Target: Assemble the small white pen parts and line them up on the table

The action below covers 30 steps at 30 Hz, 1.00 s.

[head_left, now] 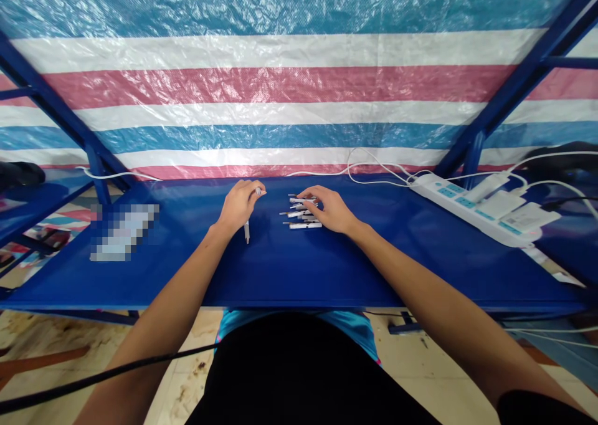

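My left hand (pixel 239 205) is shut on a slim white pen (pixel 246 230), which runs under the palm with its tip showing past the fingers (pixel 258 191). My right hand (pixel 326 209) lies curled at the right side of a loose pile of white pens (pixel 299 216). Its fingertips touch the upper pens in the pile. I cannot tell whether those fingers grip one. The pens lie roughly crosswise, side by side, on a blue table top (pixel 196 281), between my hands.
A white power strip (pixel 471 210) with several plugged-in white adapters lies at the table's right. White cables (pixel 374 169) trail along the back edge. A pixelated white patch (pixel 124 232) is at the left. Blue steel frame bars (pixel 514 88) and a striped tarp (pixel 261 88) stand behind.
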Each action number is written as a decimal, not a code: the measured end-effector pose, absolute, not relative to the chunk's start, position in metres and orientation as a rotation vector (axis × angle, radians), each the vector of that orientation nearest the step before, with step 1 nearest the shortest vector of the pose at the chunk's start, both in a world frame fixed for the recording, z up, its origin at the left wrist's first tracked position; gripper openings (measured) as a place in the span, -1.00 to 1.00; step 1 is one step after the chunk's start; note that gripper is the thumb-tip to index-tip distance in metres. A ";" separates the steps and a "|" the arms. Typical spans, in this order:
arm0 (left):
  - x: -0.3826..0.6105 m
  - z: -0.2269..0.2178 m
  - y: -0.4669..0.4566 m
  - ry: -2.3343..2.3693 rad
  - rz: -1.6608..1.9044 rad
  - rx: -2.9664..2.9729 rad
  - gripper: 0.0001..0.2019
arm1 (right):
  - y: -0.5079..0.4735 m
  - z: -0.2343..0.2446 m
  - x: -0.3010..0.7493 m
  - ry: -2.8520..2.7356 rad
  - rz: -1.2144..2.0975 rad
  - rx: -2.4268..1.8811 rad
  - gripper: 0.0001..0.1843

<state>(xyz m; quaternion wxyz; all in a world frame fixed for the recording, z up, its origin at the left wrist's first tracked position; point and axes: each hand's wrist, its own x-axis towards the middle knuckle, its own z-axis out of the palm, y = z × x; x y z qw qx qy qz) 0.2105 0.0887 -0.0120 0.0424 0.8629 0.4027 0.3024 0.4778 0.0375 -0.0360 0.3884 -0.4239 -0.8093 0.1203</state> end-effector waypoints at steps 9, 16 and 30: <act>0.226 -0.013 0.076 1.174 0.975 2.771 -0.47 | 0.031 -0.029 0.472 -2.018 0.415 -1.061 -0.69; 0.234 -0.011 0.065 0.986 0.862 2.868 -0.41 | 0.020 -0.017 0.465 -1.914 0.521 -1.043 -0.54; 0.242 -0.017 0.061 1.108 0.654 2.901 -0.49 | 0.016 -0.010 0.463 -1.944 0.481 -1.111 -0.35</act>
